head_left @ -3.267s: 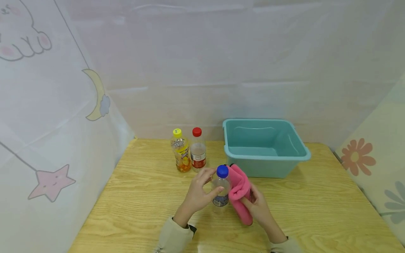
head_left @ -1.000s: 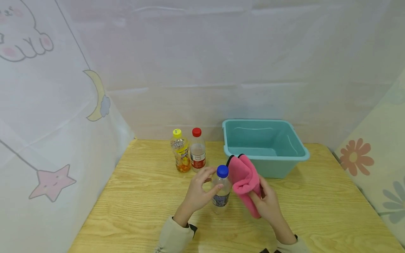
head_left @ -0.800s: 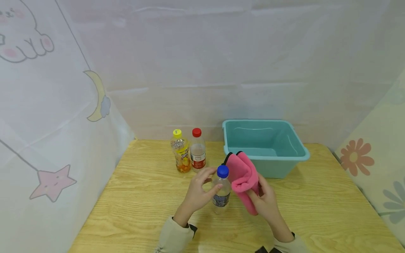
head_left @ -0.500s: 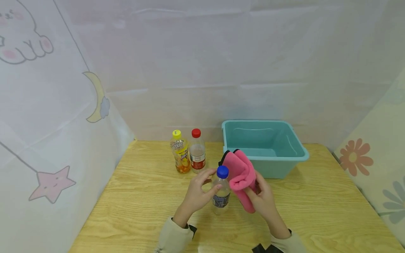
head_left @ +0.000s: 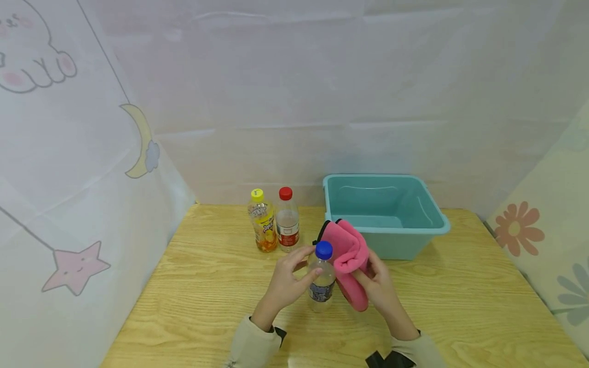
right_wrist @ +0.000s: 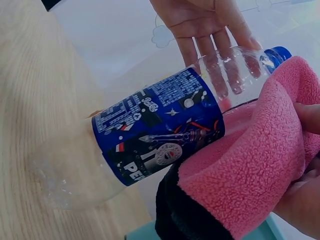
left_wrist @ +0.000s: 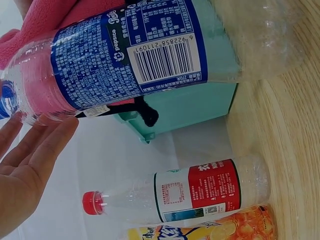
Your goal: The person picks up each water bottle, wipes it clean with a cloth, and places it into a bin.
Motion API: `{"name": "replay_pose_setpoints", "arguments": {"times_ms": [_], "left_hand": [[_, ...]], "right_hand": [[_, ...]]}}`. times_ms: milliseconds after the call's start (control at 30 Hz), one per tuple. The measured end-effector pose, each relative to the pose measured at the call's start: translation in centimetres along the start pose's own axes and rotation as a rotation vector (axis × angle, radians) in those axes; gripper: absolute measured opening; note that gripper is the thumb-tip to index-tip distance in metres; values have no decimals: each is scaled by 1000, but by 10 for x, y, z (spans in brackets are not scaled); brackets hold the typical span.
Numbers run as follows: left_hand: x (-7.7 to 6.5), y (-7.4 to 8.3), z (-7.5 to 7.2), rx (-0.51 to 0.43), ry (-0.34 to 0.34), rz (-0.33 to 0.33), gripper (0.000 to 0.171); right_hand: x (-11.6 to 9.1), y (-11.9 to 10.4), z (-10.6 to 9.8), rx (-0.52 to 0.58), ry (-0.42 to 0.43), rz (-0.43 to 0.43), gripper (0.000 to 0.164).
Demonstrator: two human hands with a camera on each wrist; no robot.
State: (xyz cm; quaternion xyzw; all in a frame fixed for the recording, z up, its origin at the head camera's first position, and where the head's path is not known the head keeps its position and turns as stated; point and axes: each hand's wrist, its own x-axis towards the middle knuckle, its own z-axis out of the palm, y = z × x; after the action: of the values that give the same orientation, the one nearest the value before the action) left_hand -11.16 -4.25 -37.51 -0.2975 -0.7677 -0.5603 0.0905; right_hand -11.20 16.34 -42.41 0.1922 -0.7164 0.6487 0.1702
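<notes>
A clear plastic bottle [head_left: 320, 291] with a blue cap and dark blue label stands upright on the table. My left hand [head_left: 287, 281] holds its upper part, thumb at the front and fingers behind; in the left wrist view the fingertips [left_wrist: 60, 137] meet the clear plastic below the cap. My right hand [head_left: 379, 291] grips a folded pink cloth [head_left: 352, 258] with black edging. In the right wrist view the cloth [right_wrist: 250, 165] lies against the bottle [right_wrist: 165, 125], by its shoulder and label. The far side of the bottle is partly covered by the cloth.
A red-capped bottle [head_left: 287, 232] and a yellow-capped bottle [head_left: 264, 230] with orange contents stand side by side behind my left hand. At the back right is a teal plastic tub [head_left: 386, 245]. A printed white curtain [head_left: 276, 102] hangs behind the wooden table [head_left: 193, 286].
The right hand has carried the cloth leftward, from apart from the bottle back against it. Compared with a second ago the left hand and the bottle have hardly moved.
</notes>
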Motion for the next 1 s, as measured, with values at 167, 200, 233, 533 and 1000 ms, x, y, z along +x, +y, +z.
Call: {"name": "replay_pose_setpoints", "arguments": {"times_ms": [167, 200, 233, 533, 1000], "left_hand": [[1, -2, 1, -1, 10, 10, 36], [1, -2, 1, -2, 13, 12, 36], [1, -3, 1, -2, 15, 14, 36], [0, -6, 1, -24, 15, 21, 35], [0, -5, 1, -16, 12, 20, 36]], "right_hand": [[-2, 5, -2, 38, -50, 36, 40], [-2, 6, -3, 40, -60, 41, 39], [-2, 8, -3, 45, -70, 47, 39], [-6, 20, -7, 71, -127, 88, 40], [-14, 39, -8, 63, -165, 265, 49]]}}
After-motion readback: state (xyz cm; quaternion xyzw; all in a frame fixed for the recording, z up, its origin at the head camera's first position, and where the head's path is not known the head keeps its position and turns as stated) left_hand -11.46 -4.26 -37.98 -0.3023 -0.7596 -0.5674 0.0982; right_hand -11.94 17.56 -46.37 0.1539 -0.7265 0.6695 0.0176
